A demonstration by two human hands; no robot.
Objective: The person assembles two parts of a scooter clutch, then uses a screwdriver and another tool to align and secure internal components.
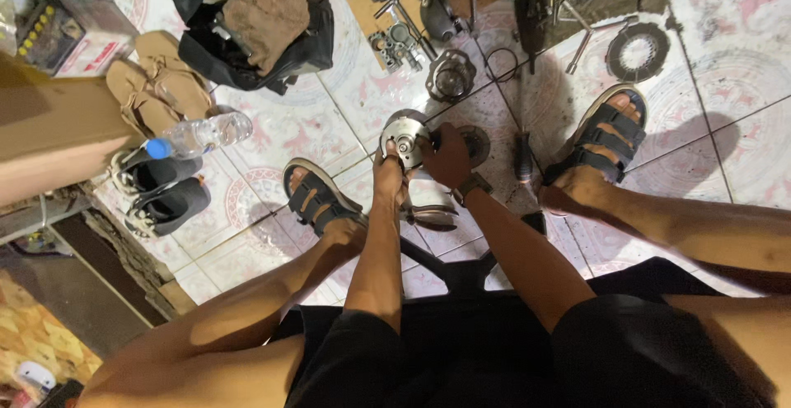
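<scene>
I sit with my legs apart and look down at a tiled floor. Both hands are held out between my knees on a round silver metal part (406, 138), a disc with a hub in its centre. My left hand (389, 173) grips its lower left rim. My right hand (447, 157), with a watch on the wrist, covers its right side. Below the hands a pair of pliers (430, 214) lies on the tiles.
Engine parts and tools lie ahead: a round housing (451, 75), a toothed ring (637, 50), a screwdriver (523, 157), bolts on a board. A plastic bottle (200, 135), sandals (158, 78), dark shoes (161, 192) and a black bag (247, 37) lie to the left. My feet wear strapped sandals (317, 202).
</scene>
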